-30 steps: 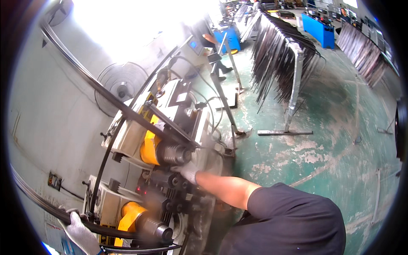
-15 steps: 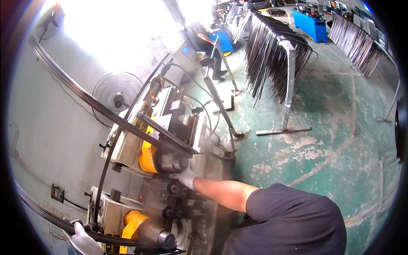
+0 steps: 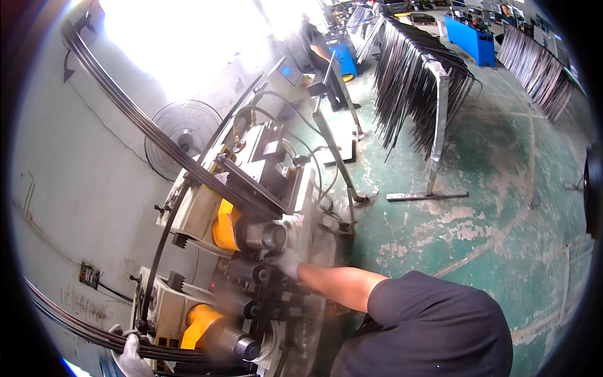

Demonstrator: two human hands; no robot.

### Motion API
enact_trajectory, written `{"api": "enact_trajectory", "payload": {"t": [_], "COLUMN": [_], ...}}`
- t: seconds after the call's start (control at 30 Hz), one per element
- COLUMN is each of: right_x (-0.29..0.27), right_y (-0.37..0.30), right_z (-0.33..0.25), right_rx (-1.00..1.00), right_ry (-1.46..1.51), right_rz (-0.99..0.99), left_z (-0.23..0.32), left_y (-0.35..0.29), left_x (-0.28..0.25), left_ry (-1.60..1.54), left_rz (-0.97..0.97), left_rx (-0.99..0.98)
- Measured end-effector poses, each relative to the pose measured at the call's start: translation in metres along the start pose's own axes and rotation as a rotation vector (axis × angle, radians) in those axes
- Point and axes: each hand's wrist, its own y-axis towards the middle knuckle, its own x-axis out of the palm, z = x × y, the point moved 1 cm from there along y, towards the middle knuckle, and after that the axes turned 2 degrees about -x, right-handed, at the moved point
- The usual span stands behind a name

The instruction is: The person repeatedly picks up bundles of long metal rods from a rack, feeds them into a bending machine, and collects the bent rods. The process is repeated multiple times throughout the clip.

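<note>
My left hand [image 3: 130, 359], in a pale work glove, grips a lower bundle of thin dark metal rods [image 3: 75, 325]. These rods run to the lower roller [image 3: 235, 339] of a white and yellow machine [image 3: 185, 218]. My right hand [image 3: 289, 262], gloved too, reaches in just under the machine's upper ribbed roller [image 3: 264, 235]. Its fingers are blurred and partly hidden against dark machine blocks [image 3: 246, 271], so I cannot tell whether they hold anything. A second bundle of rods [image 3: 141, 119] slants down from the upper left to the upper roller.
A wire fan [image 3: 184, 139] stands by the wall behind the machine. Many dark rods [image 3: 414, 81] hang over a metal rack [image 3: 440, 119] on the green floor. Further back are blue machines [image 3: 468, 43] and a person [image 3: 320, 56] standing. Hoses [image 3: 295, 125] loop beside the machine.
The view has shifted slightly, so the scene sits a little to the right. My left hand stays around the lower rods, and my right hand stays under the upper roller.
</note>
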Motion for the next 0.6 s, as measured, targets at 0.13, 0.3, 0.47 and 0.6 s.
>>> {"api": "enact_trajectory", "payload": {"t": [0.13, 0.3, 0.47, 0.6], "right_x": [0.0, -0.009, -0.007, -0.005], "right_y": [-0.014, 0.013, -0.002, 0.009], "right_z": [-0.01, 0.018, -0.001, 0.014], "right_rx": [0.028, 0.002, 0.062, -0.001], "right_ry": [-0.021, -0.076, -0.146, -0.086], "right_rz": [0.018, 0.04, -0.01, 0.046], "left_z": [-0.017, 0.005, 0.014, 0.006], "left_y": [0.008, -0.002, -0.016, -0.007], "left_x": [-0.016, 0.001, 0.001, -0.007], "left_ry": [0.125, 0.072, 0.072, 0.246], "left_rz": [0.004, -0.047, -0.051, -0.112], "left_rx": [0.027, -0.054, -0.15, -0.065]}}
